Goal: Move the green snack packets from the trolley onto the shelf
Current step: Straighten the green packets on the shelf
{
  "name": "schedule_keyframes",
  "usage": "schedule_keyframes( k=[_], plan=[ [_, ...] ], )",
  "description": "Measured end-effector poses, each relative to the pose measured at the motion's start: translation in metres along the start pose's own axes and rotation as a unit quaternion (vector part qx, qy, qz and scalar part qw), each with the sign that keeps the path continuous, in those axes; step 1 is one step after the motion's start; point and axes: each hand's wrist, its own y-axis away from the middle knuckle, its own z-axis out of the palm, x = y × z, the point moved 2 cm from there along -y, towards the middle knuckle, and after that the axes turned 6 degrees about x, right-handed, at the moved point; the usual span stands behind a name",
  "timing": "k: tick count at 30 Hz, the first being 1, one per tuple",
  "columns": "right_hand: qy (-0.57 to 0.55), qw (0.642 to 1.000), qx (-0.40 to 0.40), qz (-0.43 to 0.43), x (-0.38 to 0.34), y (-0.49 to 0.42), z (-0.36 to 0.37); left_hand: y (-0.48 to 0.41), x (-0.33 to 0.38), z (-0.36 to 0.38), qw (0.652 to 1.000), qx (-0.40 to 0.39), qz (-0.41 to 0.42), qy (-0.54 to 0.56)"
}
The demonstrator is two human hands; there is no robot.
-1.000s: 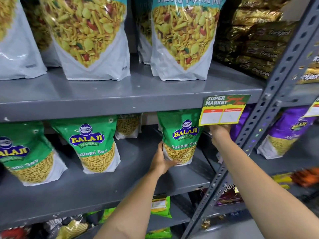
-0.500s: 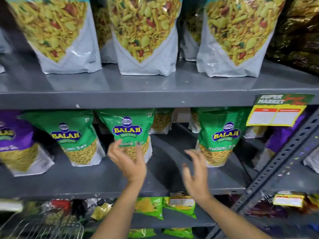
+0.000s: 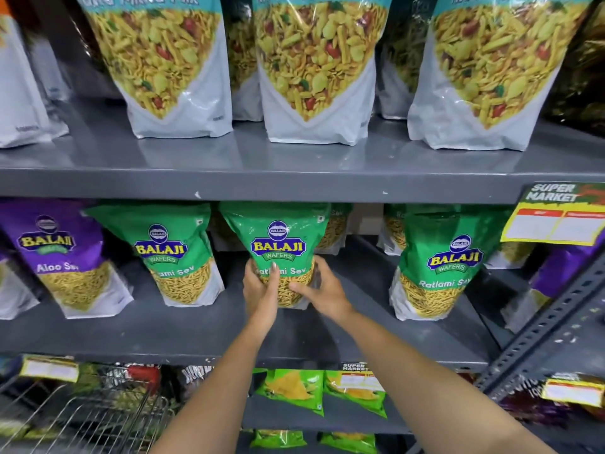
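Observation:
Three green Balaji Ratlami Sev packets stand upright along the middle grey shelf (image 3: 196, 335). My left hand (image 3: 260, 290) and my right hand (image 3: 322, 291) both grip the lower part of the middle green packet (image 3: 278, 240), one on each side. Another green packet (image 3: 173, 253) stands to its left and a third (image 3: 442, 260) to its right. More packets sit behind them, mostly hidden. The wire trolley (image 3: 82, 417) shows at the bottom left corner.
A purple Aloo Sev packet (image 3: 62, 253) stands at the shelf's left. Large mixed-snack pouches (image 3: 314, 67) fill the shelf above. A yellow price tag (image 3: 556, 217) hangs at the right by a slotted upright (image 3: 550, 322). Small green packets (image 3: 320, 391) lie on the lower shelf.
My view has swung left. Both hands left the right green packet, crossed to the middle one with fingers spread, and now close around its lower part.

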Motion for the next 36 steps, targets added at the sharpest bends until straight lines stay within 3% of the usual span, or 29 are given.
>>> schedule_keyframes(
  k=[12,16,18,19,21,24,26,28,30,34,36],
  plan=[
    [0.002,1.0,0.025,-0.003,0.015,0.014,-0.058,0.031,0.006,0.051,0.999,-0.013,0.03,-0.018],
    [-0.002,1.0,0.015,-0.008,0.014,0.019,-0.055,0.028,0.011,0.047,0.999,-0.049,0.015,-0.01],
    [0.012,0.996,0.078,-0.035,0.019,0.029,-0.05,0.031,0.014,0.031,0.998,-0.06,0.026,-0.005],
    [0.035,0.989,0.129,-0.063,0.021,0.039,-0.049,0.031,0.015,0.018,0.999,-0.033,0.041,-0.009],
    [0.088,0.965,0.196,-0.15,0.025,0.066,-0.041,0.029,0.015,-0.015,0.99,0.105,0.093,-0.003],
    [0.129,0.963,0.103,-0.214,0.025,0.094,-0.004,0.005,0.004,-0.076,0.938,0.315,0.141,-0.014],
    [0.137,0.966,0.03,-0.219,0.019,0.092,0.029,-0.018,-0.013,-0.115,0.922,0.374,0.1,-0.031],
    [0.127,0.969,0.012,-0.21,0.004,0.073,0.062,-0.035,-0.027,-0.148,0.933,0.356,0.031,-0.05],
    [0.104,0.976,0.019,-0.19,-0.018,0.047,0.094,-0.05,-0.041,-0.167,0.957,0.28,-0.023,-0.077],
    [0.03,0.984,0.075,-0.157,-0.076,-0.007,0.136,-0.081,-0.057,-0.174,0.993,0.062,-0.003,-0.098],
    [-0.011,0.983,0.097,-0.157,-0.1,-0.028,0.147,-0.091,-0.049,-0.168,0.997,0.013,0.019,-0.068]
  ],
)
